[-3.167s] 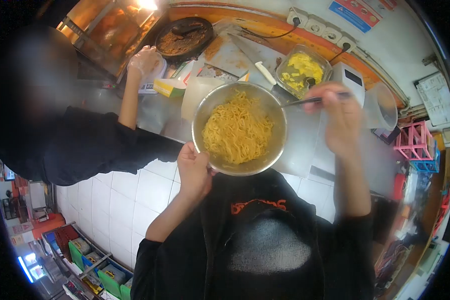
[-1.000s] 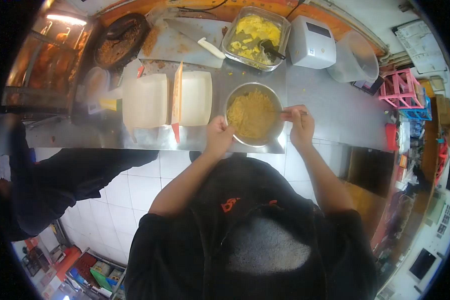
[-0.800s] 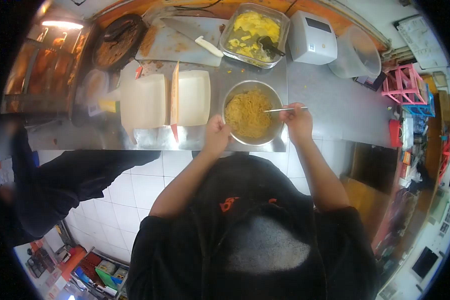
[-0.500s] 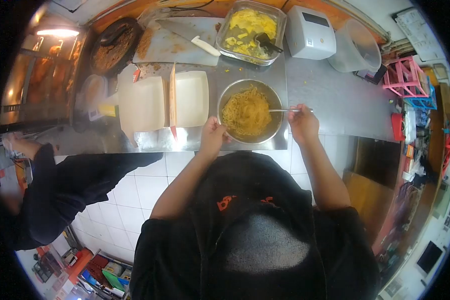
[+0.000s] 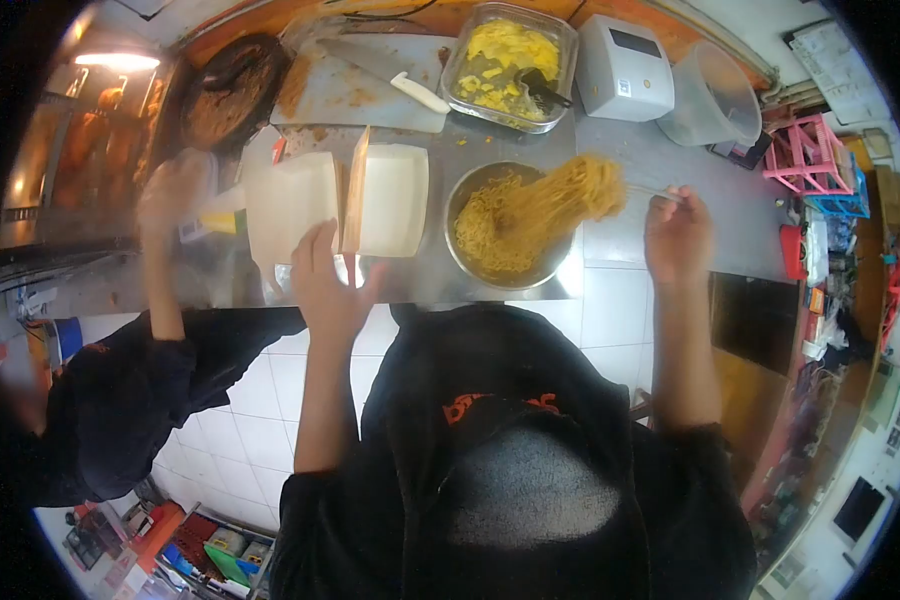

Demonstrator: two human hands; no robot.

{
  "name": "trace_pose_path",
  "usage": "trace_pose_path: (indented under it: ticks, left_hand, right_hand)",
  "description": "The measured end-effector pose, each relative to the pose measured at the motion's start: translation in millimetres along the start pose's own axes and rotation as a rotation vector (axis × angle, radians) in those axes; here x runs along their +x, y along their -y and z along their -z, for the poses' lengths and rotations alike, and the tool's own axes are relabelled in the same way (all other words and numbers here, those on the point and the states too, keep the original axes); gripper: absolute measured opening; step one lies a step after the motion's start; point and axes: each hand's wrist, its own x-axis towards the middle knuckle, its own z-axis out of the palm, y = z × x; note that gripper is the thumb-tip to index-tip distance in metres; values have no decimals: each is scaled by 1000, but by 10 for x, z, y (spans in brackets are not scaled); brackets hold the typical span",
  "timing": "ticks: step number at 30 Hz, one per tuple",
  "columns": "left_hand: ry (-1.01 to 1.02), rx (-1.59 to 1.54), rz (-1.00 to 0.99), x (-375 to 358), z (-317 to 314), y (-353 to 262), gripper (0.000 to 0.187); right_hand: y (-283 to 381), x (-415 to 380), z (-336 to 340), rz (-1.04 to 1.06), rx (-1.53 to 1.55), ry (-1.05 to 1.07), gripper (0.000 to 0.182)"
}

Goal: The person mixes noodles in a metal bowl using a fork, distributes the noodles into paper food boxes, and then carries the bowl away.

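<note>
My right hand grips the thin handle of a metal utensil, whose head is buried in noodles. A thick clump of sauced noodles hangs from it, stretching up and right out of a steel mixing bowl. More noodles lie in the bowl, which no hand holds. My left hand is open, thumb spread, with its fingertips at the near edge of an open paper takeaway box. The box's other half lies beside the bowl.
At the left a co-worker's blurred hand reaches over the counter near a clear tub. Behind are a cutting board with a knife, a glass dish of yellow food, a white printer and a clear bucket.
My left hand has let go of the bowl and moved left to the box. My right hand has gone right, pulling up noodles with the utensil. The co-worker's arm now reaches over the counter.
</note>
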Motion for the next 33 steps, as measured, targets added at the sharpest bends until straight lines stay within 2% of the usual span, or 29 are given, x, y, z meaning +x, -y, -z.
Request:
trace_pose_path:
  ticks: [2,3,5,8,15,17,18,20,22,26,31,33]
  left_hand:
    - [225,-79,165,4,-76,71,50]
    - [217,-84,168,-30,-134,149,50]
    - [320,-212,264,-107,-247,318,40]
    - [380,-215,323,-85,-212,281,32]
    - [337,-241,331,-153,-259,279,38]
    - [333,-277,386,-146,-238,248,41]
    - [331,-281,383,-134,-220,236,41]
    - [408,-306,456,-116,-183,219,43]
    - [371,-323,416,-134,-193,229,44]
    - [276,-336,309,-173,-222,248,45]
    - [281,-384,327,-192,-223,266,45]
    - [303,-403,350,-185,-205,259,45]
  right_hand:
    - [99,-31,-181,45,-36,98,16]
    - [147,-39,-262,48,-42,105,16]
    - [251,-57,-400,47,45,146,17]
    - [391,-98,-658,77,50,201,17]
    - [727,-186,-1267,122,118,356,12]
    - [849,-224,-1405,53,161,400,12]
    - [859,-241,-1488,128,138,430,12]
    - [976,-261,-1574,132,115,438,12]
    - [1034,-265,-1597,111,72,496,12]
    - [1041,-205,-1476,182,82,373,12]
    - [656,-211,-1269,174,-17,380,10]
    - [557,-237,-1275,228,-32,305,11]
